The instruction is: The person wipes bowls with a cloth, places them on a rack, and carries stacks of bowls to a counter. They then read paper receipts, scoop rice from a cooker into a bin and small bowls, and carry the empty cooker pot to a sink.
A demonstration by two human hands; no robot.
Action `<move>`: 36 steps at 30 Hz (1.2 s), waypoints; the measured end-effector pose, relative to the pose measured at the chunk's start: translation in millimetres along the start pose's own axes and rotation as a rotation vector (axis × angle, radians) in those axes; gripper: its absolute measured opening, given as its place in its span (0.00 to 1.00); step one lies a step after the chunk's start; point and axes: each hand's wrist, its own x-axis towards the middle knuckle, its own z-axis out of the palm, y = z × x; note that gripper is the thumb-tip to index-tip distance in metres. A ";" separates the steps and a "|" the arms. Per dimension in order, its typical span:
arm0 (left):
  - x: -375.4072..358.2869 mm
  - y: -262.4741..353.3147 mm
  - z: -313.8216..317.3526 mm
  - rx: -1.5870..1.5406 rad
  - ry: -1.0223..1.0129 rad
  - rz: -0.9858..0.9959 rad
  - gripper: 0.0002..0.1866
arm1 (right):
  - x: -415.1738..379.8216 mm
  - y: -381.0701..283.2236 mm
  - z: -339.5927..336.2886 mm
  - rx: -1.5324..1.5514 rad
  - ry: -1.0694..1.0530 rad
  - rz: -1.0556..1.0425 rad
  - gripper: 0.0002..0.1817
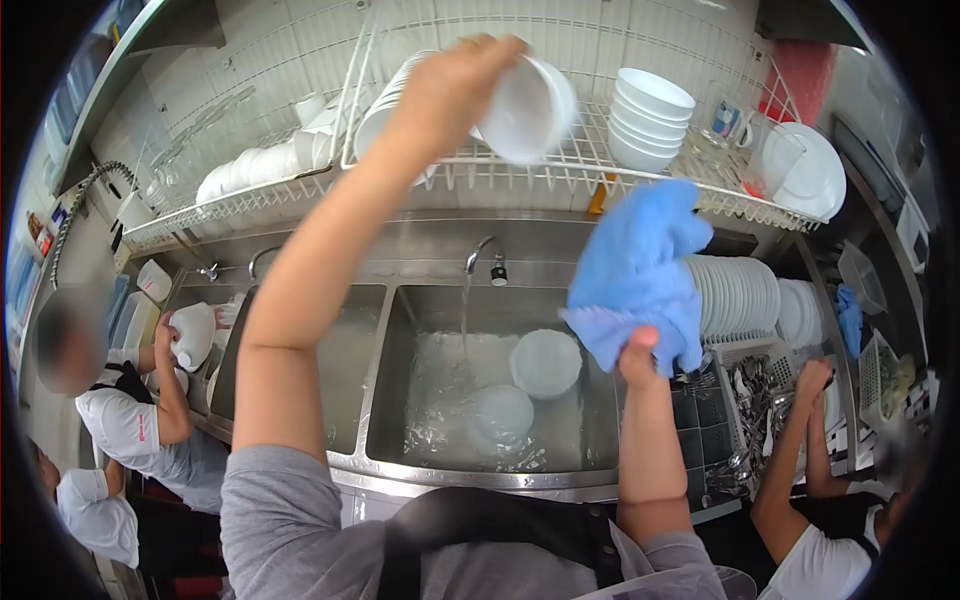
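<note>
My left hand (462,88) is raised at the wire rack, its fingers closed on the rim of a white bowl (524,118) tilted with its opening toward me; motion blurs it slightly. Just behind my wrist, a leaning row of white dishes (378,122) rests in the rack. To the right of the held bowl is an upright stack of white bowls (650,122). Over the right end of the sink, my right hand (640,358) grips a bunched blue cloth (640,265), which hides most of its fingers; the thumb shows.
Water runs from a tap (484,258) into the sink (378,400), where two round white containers (545,364) sit. At right stand plates (735,298) and a cutlery basket (765,395) near a co-worker's arm (795,450). Another person (130,400) at left holds a white jug (193,335).
</note>
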 end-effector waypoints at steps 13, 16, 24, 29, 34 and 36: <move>-54.0 88.7 14.1 -0.492 -0.022 -0.126 0.11 | 92.3 -83.4 44.6 1.265 0.235 0.151 0.35; -42.1 83.2 23.3 -0.452 0.020 -0.092 0.10 | 41.2 -110.3 58.9 1.422 0.298 0.265 0.30; 47.7 7.8 81.4 0.029 -0.424 -0.340 0.13 | -32.5 -71.5 18.5 0.936 -0.003 0.499 0.28; 59.1 -2.0 105.5 -0.219 -0.902 -0.508 0.06 | -39.7 -65.0 4.8 0.986 0.117 0.542 0.30; 58.4 -13.9 56.4 0.007 -1.254 -0.448 0.21 | -47.5 -39.5 -16.9 1.042 0.212 0.496 0.31; 30.8 -10.9 47.7 -0.024 -1.402 -0.419 0.22 | -38.2 -31.3 -27.7 1.286 0.216 0.278 0.33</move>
